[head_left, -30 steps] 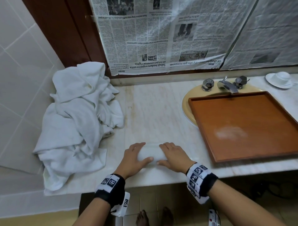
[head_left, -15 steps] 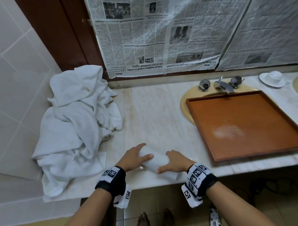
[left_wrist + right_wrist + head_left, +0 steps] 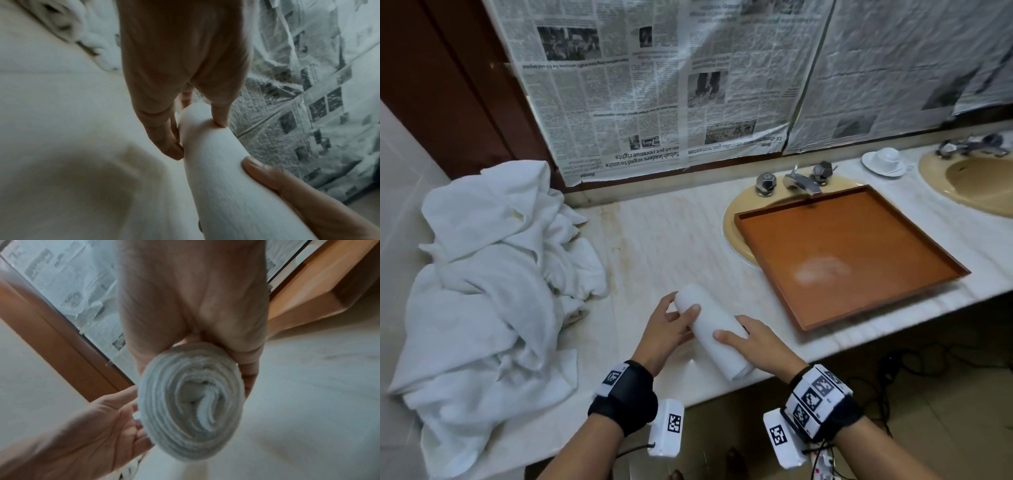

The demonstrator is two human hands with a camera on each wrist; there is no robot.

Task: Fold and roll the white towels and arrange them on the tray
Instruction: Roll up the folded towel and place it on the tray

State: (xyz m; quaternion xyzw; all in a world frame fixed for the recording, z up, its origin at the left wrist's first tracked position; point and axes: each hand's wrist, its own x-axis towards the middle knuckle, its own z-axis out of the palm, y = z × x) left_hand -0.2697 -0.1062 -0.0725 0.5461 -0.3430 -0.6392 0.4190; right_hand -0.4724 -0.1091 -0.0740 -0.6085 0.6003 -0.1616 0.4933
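Note:
A tightly rolled white towel (image 3: 710, 330) is lifted off the marble counter near its front edge, tilted with its far end up to the left. My left hand (image 3: 671, 329) grips that far end, thumb on top (image 3: 221, 113). My right hand (image 3: 753, 346) wraps the near end, whose spiral (image 3: 191, 402) faces the right wrist camera. A brown wooden tray (image 3: 842, 253) lies over the left sink, to the right of the roll, holding nothing. A heap of loose white towels (image 3: 493, 274) sits on the counter at the left.
A chrome tap (image 3: 796, 180) stands behind the tray. A white cup on a saucer (image 3: 885, 159) and a second sink (image 3: 976, 181) are at the far right. Newspaper (image 3: 688, 85) covers the wall behind. Cables lie on the floor below the counter.
The roll lay flat under both hands on the counter; now both hands have picked it up and turned it end-on, far end tilted away to the left.

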